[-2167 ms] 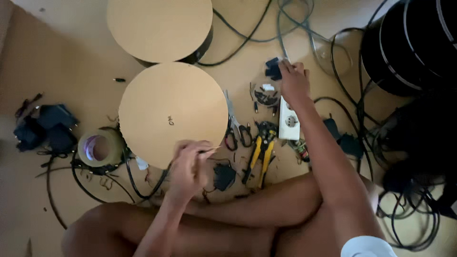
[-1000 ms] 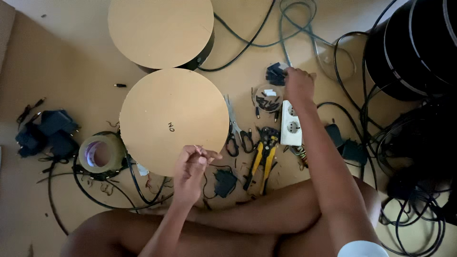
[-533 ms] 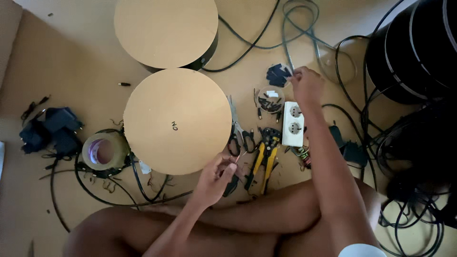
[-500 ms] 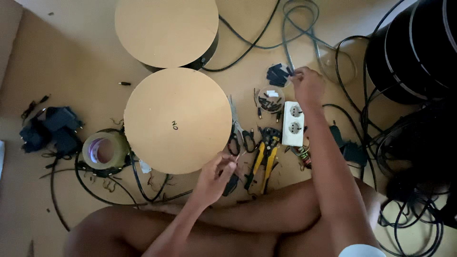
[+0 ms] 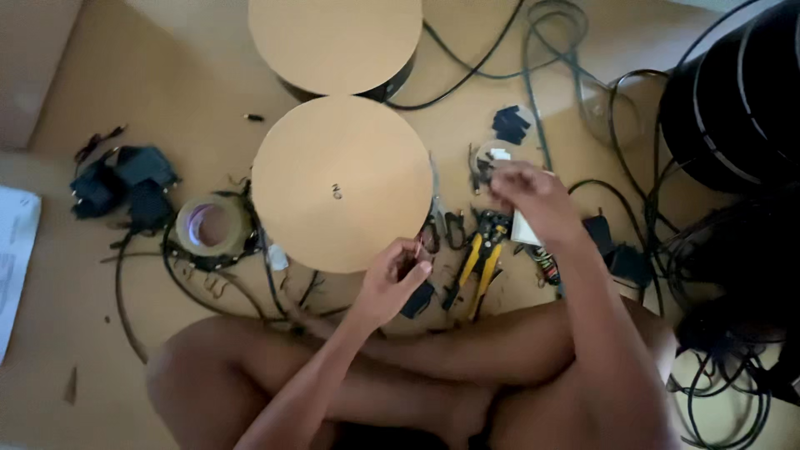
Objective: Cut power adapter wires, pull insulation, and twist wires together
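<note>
Head view: left hand point(image 5: 393, 279) pinches a thin wire point(image 5: 414, 250) beside the round wooden disc point(image 5: 342, 183), while right hand point(image 5: 533, 200) closes on a white socket point(image 5: 525, 229) above yellow pliers point(image 5: 479, 262).

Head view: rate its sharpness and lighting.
Head view: soft, warm, dim light with no hard shadows or glare; the right hand is motion-blurred, the left hand only slightly; the black reel at right sinks into near-black; the round disc is evenly lit.
</note>
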